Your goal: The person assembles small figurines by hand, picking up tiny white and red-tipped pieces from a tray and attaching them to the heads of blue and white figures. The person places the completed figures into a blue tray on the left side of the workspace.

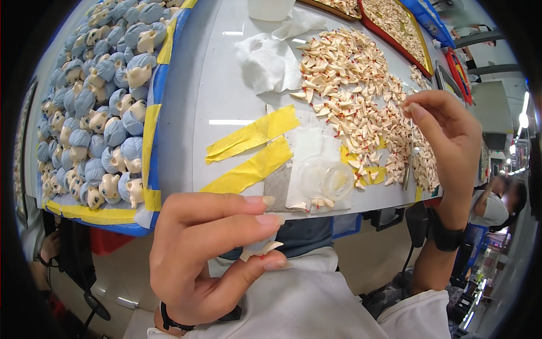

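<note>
My left hand (pixel 197 254) is raised in front of the table's near edge, with thumb and fingers closed on a small cream pointed plastic piece (pixel 264 250) that has a little red on it. Behind this piece, between the fingers, a pale blue-grey patch shows, too hidden to name. My right hand (pixel 446 124) is over the right edge of the heap of pointed pieces (pixel 361 96), thumb and forefinger pinched together on a slim rod-like tool (pixel 407 169) that points down. A small clear glass jar (pixel 337 182) stands between the hands, with several loose pieces by its base.
A blue tray (pixel 169 62) edged with yellow tape holds many blue-haired doll heads (pixel 114 133) at left. Yellow tape strips (pixel 248 169), a crumpled white cloth (pixel 268 62) and a white tub (pixel 270 8) lie farther in. Red-rimmed trays (pixel 389 35) of pieces are at the back right.
</note>
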